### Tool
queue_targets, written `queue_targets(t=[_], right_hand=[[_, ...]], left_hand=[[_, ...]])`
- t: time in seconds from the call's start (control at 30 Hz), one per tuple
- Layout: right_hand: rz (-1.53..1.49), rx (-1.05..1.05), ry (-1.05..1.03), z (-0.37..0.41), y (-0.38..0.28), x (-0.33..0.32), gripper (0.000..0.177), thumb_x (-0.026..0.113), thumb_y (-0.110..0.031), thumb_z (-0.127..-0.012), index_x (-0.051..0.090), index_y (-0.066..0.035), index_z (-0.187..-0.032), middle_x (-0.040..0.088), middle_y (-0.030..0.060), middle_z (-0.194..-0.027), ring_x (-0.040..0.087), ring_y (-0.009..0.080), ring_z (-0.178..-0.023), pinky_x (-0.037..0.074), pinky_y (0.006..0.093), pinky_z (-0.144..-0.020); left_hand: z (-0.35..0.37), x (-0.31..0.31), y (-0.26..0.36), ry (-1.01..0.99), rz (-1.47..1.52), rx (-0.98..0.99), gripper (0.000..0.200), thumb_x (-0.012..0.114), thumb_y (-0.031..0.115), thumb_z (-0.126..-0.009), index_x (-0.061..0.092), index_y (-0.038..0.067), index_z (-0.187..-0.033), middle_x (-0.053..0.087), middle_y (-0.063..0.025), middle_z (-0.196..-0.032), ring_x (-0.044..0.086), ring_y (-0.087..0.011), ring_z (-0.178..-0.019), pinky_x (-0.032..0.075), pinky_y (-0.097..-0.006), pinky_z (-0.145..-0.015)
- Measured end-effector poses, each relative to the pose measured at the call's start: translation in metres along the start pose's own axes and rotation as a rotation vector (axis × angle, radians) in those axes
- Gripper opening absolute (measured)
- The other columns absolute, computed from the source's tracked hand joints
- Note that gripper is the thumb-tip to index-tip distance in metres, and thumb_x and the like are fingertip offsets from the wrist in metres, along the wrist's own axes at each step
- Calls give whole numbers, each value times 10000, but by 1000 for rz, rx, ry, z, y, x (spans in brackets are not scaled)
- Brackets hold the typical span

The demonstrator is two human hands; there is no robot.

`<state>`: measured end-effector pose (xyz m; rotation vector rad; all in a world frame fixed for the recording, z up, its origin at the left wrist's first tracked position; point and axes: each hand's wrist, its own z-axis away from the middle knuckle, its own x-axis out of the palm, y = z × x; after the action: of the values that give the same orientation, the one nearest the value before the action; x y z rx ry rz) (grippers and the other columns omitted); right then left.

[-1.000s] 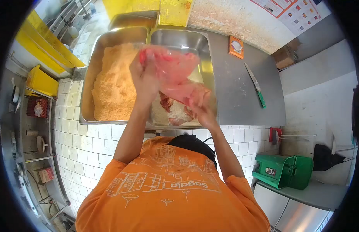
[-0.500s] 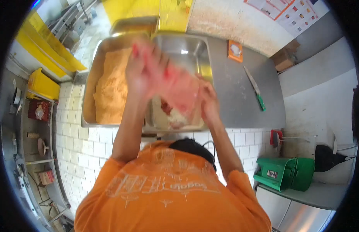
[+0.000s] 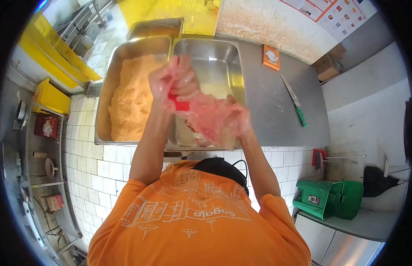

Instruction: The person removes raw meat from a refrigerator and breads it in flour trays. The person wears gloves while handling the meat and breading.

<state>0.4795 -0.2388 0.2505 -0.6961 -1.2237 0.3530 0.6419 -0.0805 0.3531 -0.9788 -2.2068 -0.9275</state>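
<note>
A translucent pink plastic bag [image 3: 206, 113] with red print is stretched between my hands above the right steel tray [image 3: 235, 46]. My left hand [image 3: 177, 82] is closed round its upper left end. The bag's right side is in my right hand [image 3: 238, 117], fingers curled in. Below the bag, pale and reddish contents [image 3: 201, 141] lie in the near part of that tray, partly covered by the bag. Beside it, the left steel tray [image 3: 102, 111] holds a heap of orange powder [image 3: 133, 97].
A knife with a green handle [image 3: 299, 113] and an orange box [image 3: 271, 57] lie on the grey counter [image 3: 268, 111] to the right. Another steel tray [image 3: 155, 29] stands behind. A green bin [image 3: 325, 199] is at lower right, shelves [image 3: 46, 179] at left.
The bag's upper end has come down and my left hand has moved slightly right and lower with it. My right hand is a little lower, and the bag is more bunched.
</note>
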Motion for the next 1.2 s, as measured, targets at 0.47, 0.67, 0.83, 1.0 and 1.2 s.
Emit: queue_targets(t=[0.47, 0.67, 0.83, 1.0, 1.2], right_hand=[[527, -391, -65, -21, -48, 35, 106, 453, -47, -655, 443, -30, -551, 482, 118, -591, 570, 305, -733, 418, 457, -1014], [662, -439, 220, -21, -46, 37, 137, 468, -54, -787, 505, -20, -659, 616, 137, -755, 585, 242, -839, 432, 375, -970], [819, -490, 101, -24, -25, 11, 80, 461, -69, -821, 497, -39, -756, 650, 141, -1017, 578, 216, -1014, 422, 320, -968], [409, -558, 122, -10, -48, 38, 103, 474, -89, -951, 496, -48, -859, 639, 74, -1062, 534, 129, -980, 416, 270, -916], [850, -617, 202, 24, -44, 79, 140, 500, -172, -1008, 501, -88, -896, 609, 102, -1185, 549, 149, -1086, 413, 303, -975]], left_hand=[[27, -14, -7, 600, -337, 79, 275, 610, 264, -947, 422, 157, -777, 299, 43, -654, 337, -103, -611, 316, -258, -569], [8, -7, 23, 750, -409, 308, 256, 566, 214, -969, 420, 144, -771, 302, 39, -648, 336, -101, -614, 340, -265, -588], [-6, 24, 25, 776, -501, 351, 264, 560, 179, -974, 418, 135, -755, 328, 27, -656, 369, -115, -643, 400, -302, -665], [-7, 12, 32, 641, -441, 411, 263, 569, 205, -975, 424, 129, -770, 342, 21, -666, 399, -133, -662, 446, -336, -732], [35, 18, 61, 719, -592, 443, 257, 464, 313, -1021, 524, 64, -1034, 595, -99, -950, 584, -228, -994, 462, -409, -962]])
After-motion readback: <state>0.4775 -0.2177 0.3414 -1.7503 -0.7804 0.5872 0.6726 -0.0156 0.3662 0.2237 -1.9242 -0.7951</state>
